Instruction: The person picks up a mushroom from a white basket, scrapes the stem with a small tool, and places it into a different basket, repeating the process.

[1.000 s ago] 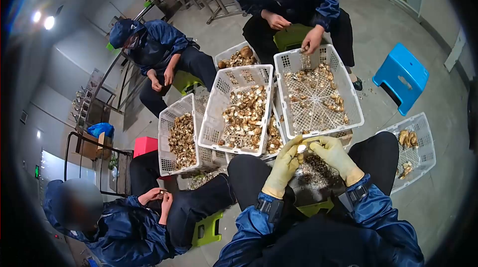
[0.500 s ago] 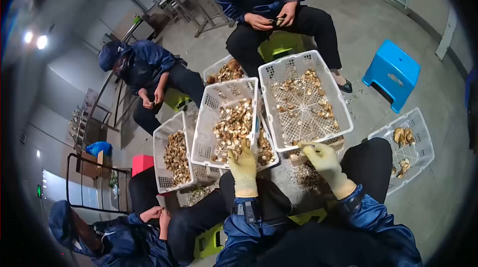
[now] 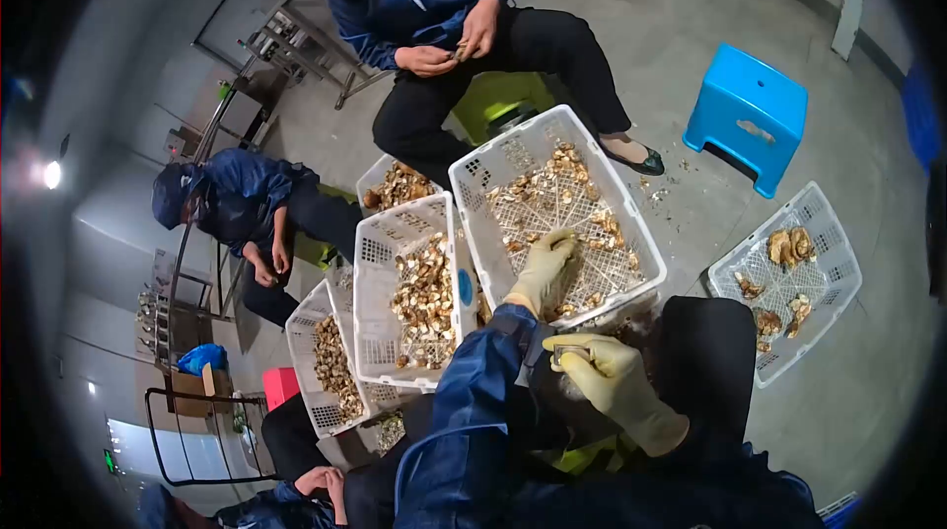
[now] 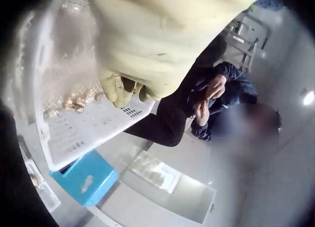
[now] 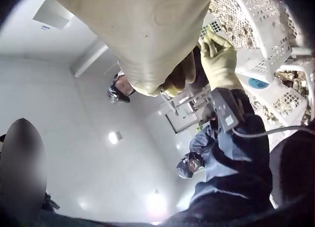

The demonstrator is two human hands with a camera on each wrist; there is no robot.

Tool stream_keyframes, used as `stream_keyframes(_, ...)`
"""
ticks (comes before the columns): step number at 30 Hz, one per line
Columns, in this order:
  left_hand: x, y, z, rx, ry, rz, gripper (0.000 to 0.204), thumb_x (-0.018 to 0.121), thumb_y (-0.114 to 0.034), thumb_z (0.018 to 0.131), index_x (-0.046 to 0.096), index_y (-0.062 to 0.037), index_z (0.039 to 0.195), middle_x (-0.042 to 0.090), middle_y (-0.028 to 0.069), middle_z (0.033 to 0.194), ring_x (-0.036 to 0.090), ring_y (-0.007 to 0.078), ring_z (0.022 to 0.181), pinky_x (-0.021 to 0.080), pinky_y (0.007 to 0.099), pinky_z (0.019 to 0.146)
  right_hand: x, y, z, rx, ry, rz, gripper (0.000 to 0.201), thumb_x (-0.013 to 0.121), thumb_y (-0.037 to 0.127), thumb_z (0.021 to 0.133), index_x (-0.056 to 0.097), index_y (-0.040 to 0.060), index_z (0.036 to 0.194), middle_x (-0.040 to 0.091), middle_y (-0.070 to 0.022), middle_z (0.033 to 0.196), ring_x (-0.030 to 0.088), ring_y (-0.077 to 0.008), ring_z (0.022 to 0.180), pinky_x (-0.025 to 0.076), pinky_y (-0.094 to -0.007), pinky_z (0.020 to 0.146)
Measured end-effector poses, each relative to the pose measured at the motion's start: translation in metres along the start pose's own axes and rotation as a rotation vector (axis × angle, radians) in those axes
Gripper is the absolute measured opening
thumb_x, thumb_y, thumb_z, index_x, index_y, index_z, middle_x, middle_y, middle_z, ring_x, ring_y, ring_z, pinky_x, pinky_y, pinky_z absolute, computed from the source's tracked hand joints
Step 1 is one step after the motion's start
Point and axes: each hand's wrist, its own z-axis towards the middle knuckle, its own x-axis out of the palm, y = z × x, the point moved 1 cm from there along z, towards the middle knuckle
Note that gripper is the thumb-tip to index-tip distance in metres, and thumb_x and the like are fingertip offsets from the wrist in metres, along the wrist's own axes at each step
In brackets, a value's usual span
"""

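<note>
Mushrooms (image 3: 592, 233) in crate (image 3: 631, 233), left hand (image 3: 545, 272) reaching in

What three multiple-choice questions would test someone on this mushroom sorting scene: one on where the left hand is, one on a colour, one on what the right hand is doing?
1. Where is the left hand?
A. Inside the big white crate
B. On the blue stool
C. On the floor

2. What colour are the gloves?
A. Red
B. Pale yellow
C. Black

3. What is the right hand doing?
A. Lying flat and open
B. Gripping a small knife
C. Lifting a crate

Answers: 1 A, the hand reaches in among the mushrooms there. 2 B, both gloves look pale yellow. 3 B, its fingers curl round what looks like a small metal blade above the lap.
</note>
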Motion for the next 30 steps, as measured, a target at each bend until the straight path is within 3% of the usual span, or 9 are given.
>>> stream_keyframes(2, 0.013, 0.014, 0.034, 0.018, -0.007, 0.278, 0.032, 0.064, -0.012, 0.092, 0.067, -0.0051, 0.124, 0.072, 0.0074, 0.107, 0.068, 0.0157, 0.091, 0.052, 0.0259, 0.082, -0.011, 0.004, 0.007, 0.251, 0.038, 0.124, 0.021, 0.058, 0.002, 0.093, 0.07, -0.0057, 0.108, 0.073, -0.0102, 0.096, 0.067, -0.0103, 0.088, 0.053, -0.023, 0.079)
stream_keyframes(11, 0.073, 0.014, 0.119, 0.816, 0.069, 1.246, 0.055, 0.058, -0.007, 0.085, 0.048, -0.0113, 0.138, 0.063, 0.0152, 0.122, 0.063, 0.0338, 0.108, 0.051, 0.044, 0.093, -0.046, -0.032, 0.024, 0.333, -0.081, 0.308, 0.023, 0.064, 0.011, 0.097, 0.068, -0.0038, 0.114, 0.072, -0.0101, 0.104, 0.066, -0.0102, 0.09, 0.054, -0.0237, 0.079)
stream_keyframes(13, 0.08, 0.024, 0.131, 0.42, 0.243, 1.168, 0.055, 0.058, -0.008, 0.086, 0.048, -0.013, 0.14, 0.064, 0.0149, 0.115, 0.064, 0.0342, 0.105, 0.051, 0.0437, 0.091, -0.048, -0.033, 0.024, 0.378, -0.098, 0.313, 0.023, 0.064, 0.011, 0.097, 0.068, -0.0036, 0.114, 0.072, -0.01, 0.103, 0.066, -0.0101, 0.09, 0.054, -0.024, 0.079)
stream_keyframes(16, 0.084, 0.024, 0.12, 0.31, 0.157, 1.302, 0.05, 0.067, -0.01, 0.082, 0.057, -0.0154, 0.131, 0.065, 0.017, 0.1, 0.066, 0.0345, 0.098, 0.053, 0.042, 0.084, -0.047, -0.033, 0.023, 0.383, -0.095, 0.338, 0.024, 0.064, 0.012, 0.097, 0.068, -0.0033, 0.115, 0.072, -0.0097, 0.103, 0.065, -0.0096, 0.091, 0.054, -0.0245, 0.078)
stream_keyframes(20, 0.057, 0.058, 0.113, 0.289, 0.161, 1.027, 0.042, 0.077, -0.017, 0.073, 0.069, -0.0103, 0.114, 0.069, 0.0188, 0.098, 0.067, 0.0378, 0.091, 0.054, 0.0435, 0.083, -0.042, -0.025, 0.018, 0.39, -0.064, 0.31, 0.024, 0.065, 0.011, 0.096, 0.068, -0.0042, 0.114, 0.072, -0.0099, 0.101, 0.066, -0.0104, 0.091, 0.054, -0.0248, 0.078)
stream_keyframes(22, 0.041, 0.061, 0.1, -0.063, 0.114, 0.645, 0.044, 0.075, -0.026, 0.086, 0.064, -0.0052, 0.122, 0.071, 0.013, 0.102, 0.068, 0.0267, 0.087, 0.055, 0.0371, 0.079, -0.038, -0.026, 0.014, 0.33, -0.052, 0.273, 0.022, 0.065, 0.009, 0.095, 0.068, -0.0045, 0.112, 0.072, -0.0099, 0.101, 0.066, -0.0107, 0.091, 0.055, -0.0252, 0.078)
stream_keyframes(24, 0.031, 0.028, 0.064, -0.319, 0.206, -0.353, 0.034, 0.065, -0.019, 0.094, 0.061, 0.0002, 0.122, 0.069, 0.0152, 0.113, 0.068, 0.0302, 0.096, 0.056, 0.0403, 0.083, -0.035, -0.022, 0.014, 0.292, -0.048, 0.169, 0.021, 0.065, 0.008, 0.094, 0.069, -0.0045, 0.11, 0.073, -0.0096, 0.098, 0.067, -0.0101, 0.089, 0.054, -0.0248, 0.077)
stream_keyframes(26, 0.013, 0.012, 0.032, -0.223, 0.272, -0.957, 0.031, 0.053, -0.01, 0.1, 0.054, -0.0003, 0.13, 0.063, 0.0153, 0.125, 0.065, 0.029, 0.105, 0.056, 0.0408, 0.089, -0.031, -0.018, 0.014, 0.304, -0.049, 0.142, 0.02, 0.064, 0.008, 0.093, 0.07, -0.004, 0.108, 0.074, -0.0091, 0.095, 0.067, -0.0095, 0.086, 0.054, -0.0242, 0.076)
stream_keyframes(30, -0.003, -0.019, -0.035, -0.069, 0.405, -1.176, 0.039, 0.044, -0.011, 0.104, 0.045, -0.0011, 0.142, 0.053, 0.0203, 0.141, 0.058, 0.0299, 0.121, 0.049, 0.0414, 0.101, -0.02, -0.019, 0.01, 0.356, -0.023, 0.092, 0.021, 0.063, 0.012, 0.092, 0.072, -0.0026, 0.105, 0.074, -0.0105, 0.088, 0.068, -0.0095, 0.08, 0.053, -0.0241, 0.073)
